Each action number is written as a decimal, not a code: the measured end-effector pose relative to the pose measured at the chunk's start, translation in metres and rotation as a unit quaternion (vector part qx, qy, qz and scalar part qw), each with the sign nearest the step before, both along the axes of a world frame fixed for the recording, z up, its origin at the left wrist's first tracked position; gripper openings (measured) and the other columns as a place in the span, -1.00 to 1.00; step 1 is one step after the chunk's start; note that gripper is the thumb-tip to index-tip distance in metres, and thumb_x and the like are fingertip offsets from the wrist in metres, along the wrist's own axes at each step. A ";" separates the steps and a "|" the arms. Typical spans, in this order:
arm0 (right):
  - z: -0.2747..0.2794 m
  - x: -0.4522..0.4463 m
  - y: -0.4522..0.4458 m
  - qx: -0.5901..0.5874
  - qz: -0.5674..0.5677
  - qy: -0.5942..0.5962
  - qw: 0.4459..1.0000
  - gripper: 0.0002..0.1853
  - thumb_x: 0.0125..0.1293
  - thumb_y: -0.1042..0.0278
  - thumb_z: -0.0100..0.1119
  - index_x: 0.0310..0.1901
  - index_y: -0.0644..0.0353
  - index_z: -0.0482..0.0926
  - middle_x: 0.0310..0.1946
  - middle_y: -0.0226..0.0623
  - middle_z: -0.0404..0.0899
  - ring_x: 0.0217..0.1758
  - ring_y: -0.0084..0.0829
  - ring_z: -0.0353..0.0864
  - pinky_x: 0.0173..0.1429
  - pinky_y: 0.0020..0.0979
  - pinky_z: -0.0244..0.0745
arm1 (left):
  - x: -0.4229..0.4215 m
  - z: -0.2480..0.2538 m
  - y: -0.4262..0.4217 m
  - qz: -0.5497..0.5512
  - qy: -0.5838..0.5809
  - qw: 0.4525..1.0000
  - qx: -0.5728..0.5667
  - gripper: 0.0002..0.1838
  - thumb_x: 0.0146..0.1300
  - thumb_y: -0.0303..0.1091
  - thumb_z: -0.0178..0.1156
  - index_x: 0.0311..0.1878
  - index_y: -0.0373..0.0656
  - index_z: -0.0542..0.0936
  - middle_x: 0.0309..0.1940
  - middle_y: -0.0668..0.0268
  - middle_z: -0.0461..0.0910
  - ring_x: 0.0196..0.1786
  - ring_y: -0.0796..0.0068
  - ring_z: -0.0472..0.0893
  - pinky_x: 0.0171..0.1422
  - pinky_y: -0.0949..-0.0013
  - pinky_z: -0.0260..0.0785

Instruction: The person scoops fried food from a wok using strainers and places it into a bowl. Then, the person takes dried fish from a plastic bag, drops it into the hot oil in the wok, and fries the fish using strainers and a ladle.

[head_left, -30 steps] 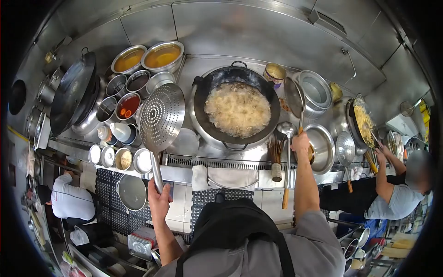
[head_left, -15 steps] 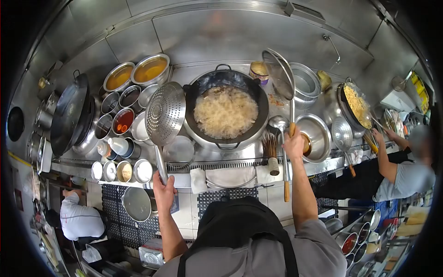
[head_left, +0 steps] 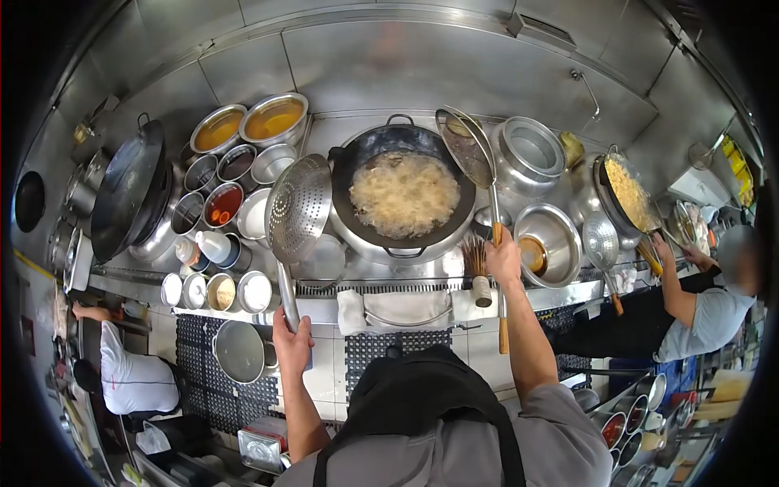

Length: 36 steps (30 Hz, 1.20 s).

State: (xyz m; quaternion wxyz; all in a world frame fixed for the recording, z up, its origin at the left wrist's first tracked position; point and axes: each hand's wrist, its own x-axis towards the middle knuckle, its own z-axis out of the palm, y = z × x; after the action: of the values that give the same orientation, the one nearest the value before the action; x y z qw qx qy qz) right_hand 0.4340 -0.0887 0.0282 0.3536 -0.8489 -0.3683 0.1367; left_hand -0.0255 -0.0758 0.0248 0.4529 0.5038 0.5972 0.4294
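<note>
My left hand (head_left: 293, 341) is closed around the handle of a large perforated skimmer (head_left: 299, 209), its round bowl held upright left of the wok. In my right hand (head_left: 504, 258) is the wooden handle of a wire mesh strainer (head_left: 464, 146), raised over the wok's right rim. Between them sits a black wok (head_left: 369, 146) full of bubbling oil (head_left: 406, 195) with pale foam. A ladle (head_left: 502, 316) lies below my right hand, its bowl partly hidden. Beside it a bamboo brush (head_left: 479, 280) stands against the counter edge.
Bowls of amber liquid (head_left: 276, 119) and several metal pots stand at left, near a large tilted wok (head_left: 122, 195). To the right are a steel bowl (head_left: 560, 231), a lidded-looking pot (head_left: 531, 146) and another skimmer (head_left: 601, 242). One co-worker (head_left: 706, 300) handles a wok at right; another person (head_left: 138, 369) is lower left.
My right hand has brought the mesh strainer left, closer to the wok's rim. The skimmer in my left hand has shifted slightly right and down. The person at lower left has extended an arm.
</note>
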 end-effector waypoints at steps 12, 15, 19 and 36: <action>-0.034 -0.001 0.084 -0.014 0.055 0.163 0.985 -0.81 0.24 0.52 0.10 -0.11 0.31 0.49 -0.50 -0.13 0.64 -0.60 -0.29 0.70 -0.63 -0.23 0.59 | -0.022 0.010 -0.027 0.048 0.013 0.999 0.014 -0.46 0.31 -0.46 0.26 0.30 -0.36 0.33 -0.42 0.31 0.53 -0.62 0.63 0.43 -0.56 0.48 0.33; -0.027 -0.012 0.107 -0.036 0.083 0.237 0.967 -0.81 0.21 0.52 0.15 -0.13 0.31 0.48 -0.54 -0.21 0.55 -0.65 -0.35 0.63 -0.62 -0.29 0.59 | -0.021 0.018 -0.033 0.065 0.008 0.998 0.009 -0.47 0.33 -0.47 0.25 0.31 -0.39 0.33 -0.42 0.37 0.47 -0.62 0.68 0.40 -0.57 0.54 0.27; -0.022 -0.018 0.112 -0.076 0.162 0.190 0.965 -0.74 0.25 0.52 0.09 -0.02 0.34 0.50 -0.48 -0.06 0.63 -0.57 -0.29 0.71 -0.57 -0.27 0.63 | -0.027 0.011 -0.032 0.071 0.007 0.997 0.023 -0.46 0.30 -0.45 0.27 0.29 -0.38 0.33 -0.41 0.32 0.52 -0.62 0.64 0.42 -0.58 0.49 0.32; 0.025 -0.079 0.010 -0.006 0.174 0.126 0.977 -0.57 0.27 0.37 0.20 0.16 0.28 0.47 -0.44 0.08 0.66 -0.50 -0.15 0.76 -0.40 -0.19 0.65 | 0.004 0.027 0.017 0.009 -0.017 0.999 0.029 -0.45 0.32 -0.49 0.24 0.33 -0.37 0.31 -0.36 0.31 0.51 -0.59 0.65 0.42 -0.53 0.49 0.34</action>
State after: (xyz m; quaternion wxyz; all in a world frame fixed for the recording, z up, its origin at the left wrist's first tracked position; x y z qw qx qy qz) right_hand 0.3546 -0.0788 0.0534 0.3629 -0.7500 -0.4619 0.3040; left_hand -0.0218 -0.0587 0.0517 0.4441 0.5042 0.5810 0.4593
